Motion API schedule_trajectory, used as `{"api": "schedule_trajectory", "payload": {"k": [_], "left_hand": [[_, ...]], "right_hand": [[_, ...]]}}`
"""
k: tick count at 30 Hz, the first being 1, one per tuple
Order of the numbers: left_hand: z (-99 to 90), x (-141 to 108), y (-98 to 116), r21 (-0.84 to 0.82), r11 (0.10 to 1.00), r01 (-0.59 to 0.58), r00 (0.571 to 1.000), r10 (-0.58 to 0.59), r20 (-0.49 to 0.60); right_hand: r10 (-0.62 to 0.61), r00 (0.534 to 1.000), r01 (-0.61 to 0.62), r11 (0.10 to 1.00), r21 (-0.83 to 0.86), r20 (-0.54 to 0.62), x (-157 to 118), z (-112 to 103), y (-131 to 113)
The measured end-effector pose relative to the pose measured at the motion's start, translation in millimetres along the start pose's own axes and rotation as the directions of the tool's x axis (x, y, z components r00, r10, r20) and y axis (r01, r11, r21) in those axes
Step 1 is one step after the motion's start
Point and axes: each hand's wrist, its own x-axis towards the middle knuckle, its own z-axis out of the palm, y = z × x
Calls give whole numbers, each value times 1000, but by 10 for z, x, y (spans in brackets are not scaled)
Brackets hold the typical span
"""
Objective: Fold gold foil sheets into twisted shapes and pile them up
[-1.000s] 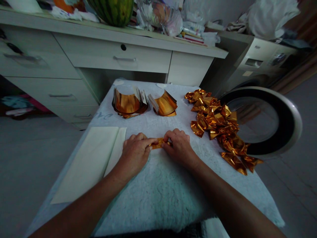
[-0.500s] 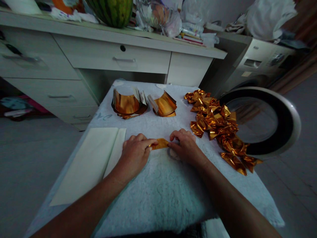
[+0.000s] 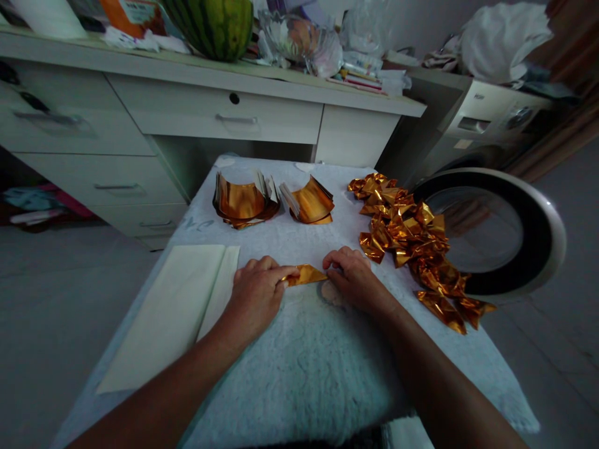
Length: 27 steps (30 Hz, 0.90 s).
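Note:
A small folded strip of gold foil paper (image 3: 305, 275) lies on the cloth-covered table between my hands, its right end coming to a point. My left hand (image 3: 259, 290) is closed on its left end, thumb and index finger pressing it down. At the pointed end, my right hand (image 3: 350, 274) has its fingers curled, with the thumb and fingertip at the paper's tip. Beyond them stand two curved stacks of gold foil sheets, a larger one (image 3: 241, 201) and a smaller one (image 3: 312, 201). To the right is a pile of folded gold foil pieces (image 3: 407, 234).
A folded cream sheet (image 3: 163, 305) lies on the table's left side, beside my left forearm. An open washing machine door (image 3: 538, 231) adjoins the table's right edge. Behind, a white drawer counter (image 3: 210, 112) carries a watermelon (image 3: 210, 28) and a glass bowl (image 3: 294, 37).
The strip's right end has gone from blunt to a slanted point. My right hand has shifted slightly right, while my left hand keeps its hold. The view has tilted up a little.

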Motion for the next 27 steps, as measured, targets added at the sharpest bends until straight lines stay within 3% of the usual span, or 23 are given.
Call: {"api": "schedule_trajectory", "payload": {"k": [6,11,19,27], "left_hand": [[-8,17,0,27,1000,-5,1000,5,11],[3,17,3,21,1000,-18,1000,18,-7],[63,38,79,49,999,3,995,2,-104],[37,44,13,-32,999,5,998,-6,-58]], "right_hand": [[-42,996,52,990,135,-77,-1,48,-30],[-93,992,97,994,44,-90,-12,131,-157],[-97,991,95,995,-27,-87,-1,197,-136],[-86,993,86,996,-2,-87,-4,187,-139]]}}
